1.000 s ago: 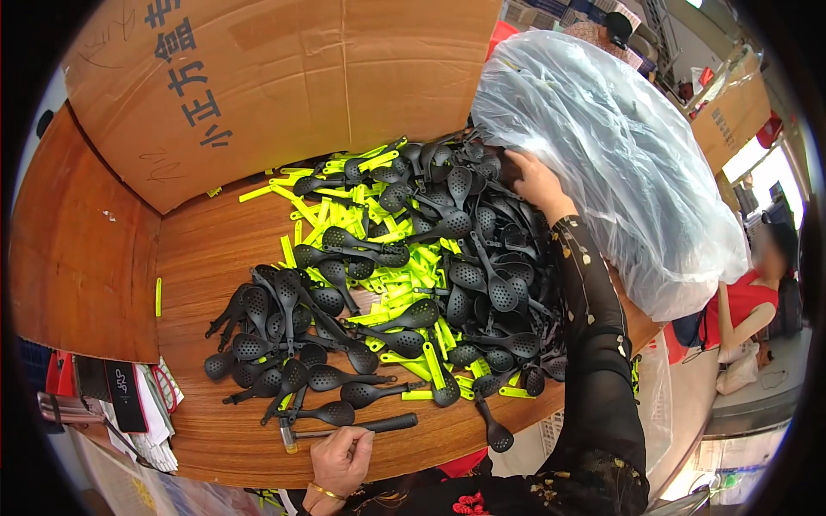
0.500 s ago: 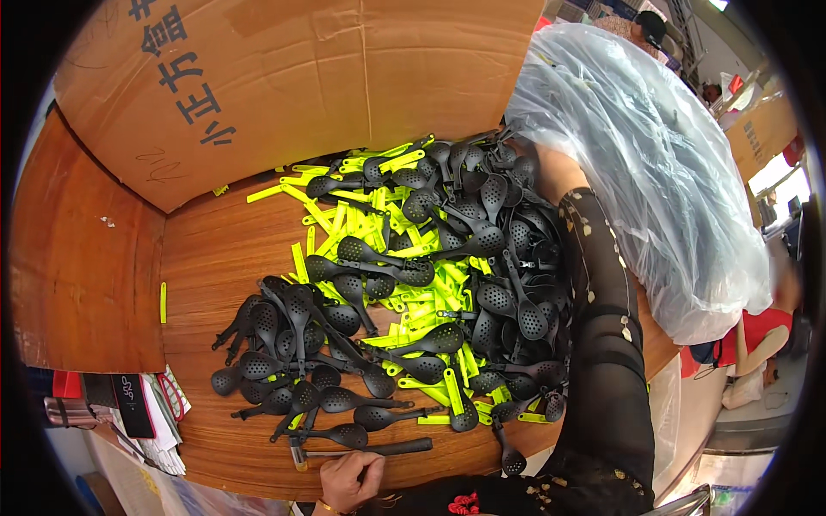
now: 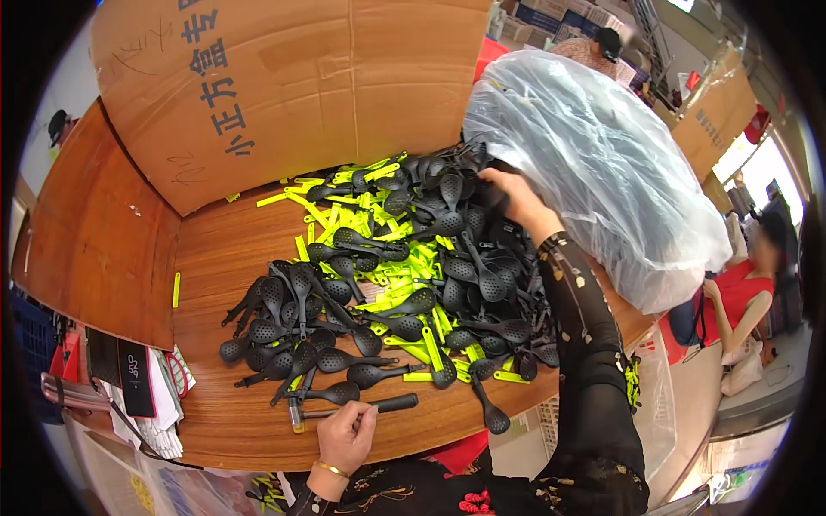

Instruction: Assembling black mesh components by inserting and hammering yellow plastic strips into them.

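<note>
Across the wooden table lies a big heap of black perforated spoons (image 3: 370, 375), mixed with lime-green strips (image 3: 422, 262) shaped like handles. At the far right of the heap is my right hand (image 3: 523, 205), its fingers closed on a blurred black piece that looks like one of the spoons. My left hand (image 3: 346, 437) is curled into a fist at the near edge, over the dark handle of a small hammer (image 3: 397, 402). The hammer has an amber-coloured face at its left end. Whether the left fingers grip the handle is hidden.
A tall cardboard box (image 3: 344, 95) closes off the back, and a wooden board (image 3: 107, 232) the left. A bulky clear plastic bag (image 3: 594, 163) lies along the right side. Papers (image 3: 159, 404) stick out at the near left. A person in red (image 3: 744, 297) sits further right.
My right hand has come out from the far corner beside the plastic bag, with dark spoons near its fingers. My left fist has shifted up onto the hammer handle. The whole view has tilted.
</note>
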{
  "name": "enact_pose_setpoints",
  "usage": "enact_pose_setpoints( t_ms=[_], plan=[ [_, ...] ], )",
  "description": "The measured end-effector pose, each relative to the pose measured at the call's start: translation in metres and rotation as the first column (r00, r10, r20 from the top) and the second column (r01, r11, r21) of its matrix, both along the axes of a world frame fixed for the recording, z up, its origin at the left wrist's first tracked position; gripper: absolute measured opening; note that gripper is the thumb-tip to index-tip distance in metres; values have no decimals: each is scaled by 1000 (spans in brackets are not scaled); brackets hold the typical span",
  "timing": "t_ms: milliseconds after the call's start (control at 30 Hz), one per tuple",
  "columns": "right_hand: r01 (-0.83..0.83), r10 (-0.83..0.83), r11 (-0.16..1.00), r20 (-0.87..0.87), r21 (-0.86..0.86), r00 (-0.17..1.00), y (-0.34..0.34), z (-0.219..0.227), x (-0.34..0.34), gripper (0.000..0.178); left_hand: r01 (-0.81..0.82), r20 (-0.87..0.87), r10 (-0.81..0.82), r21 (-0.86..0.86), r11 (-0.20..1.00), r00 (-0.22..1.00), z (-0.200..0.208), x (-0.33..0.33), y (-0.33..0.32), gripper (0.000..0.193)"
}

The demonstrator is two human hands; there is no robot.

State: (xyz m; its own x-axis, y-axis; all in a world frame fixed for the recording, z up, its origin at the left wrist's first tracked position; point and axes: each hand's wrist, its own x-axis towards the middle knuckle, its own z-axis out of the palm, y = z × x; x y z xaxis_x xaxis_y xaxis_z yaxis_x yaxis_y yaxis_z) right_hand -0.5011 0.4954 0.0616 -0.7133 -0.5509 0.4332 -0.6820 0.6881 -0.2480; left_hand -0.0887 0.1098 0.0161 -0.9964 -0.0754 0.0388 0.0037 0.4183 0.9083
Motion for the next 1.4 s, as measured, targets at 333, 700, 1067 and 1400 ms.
enact_pose_setpoints(
  t_ms=[333,700,1067,1400],
  plan=[
    [256,-257,966,-69,-21,964,-62,-8,121,56,26,-94,-28,-21,999,995,-6,5,1,17],
    [35,-96,950,-183,-311,978,-114,-2,325,29,494,-89,-491,16,869,867,26,90,-28,10],
    [-286,260,943,-158,-170,953,-113,-50,347,21,276,347,-32,-686,673,937,-162,144,-143,43],
    [-91,-6,822,-169,-563,986,-89,-28,297,22,475,398,-356,-257,842,845,-25,154,-126,19]
  ],
)
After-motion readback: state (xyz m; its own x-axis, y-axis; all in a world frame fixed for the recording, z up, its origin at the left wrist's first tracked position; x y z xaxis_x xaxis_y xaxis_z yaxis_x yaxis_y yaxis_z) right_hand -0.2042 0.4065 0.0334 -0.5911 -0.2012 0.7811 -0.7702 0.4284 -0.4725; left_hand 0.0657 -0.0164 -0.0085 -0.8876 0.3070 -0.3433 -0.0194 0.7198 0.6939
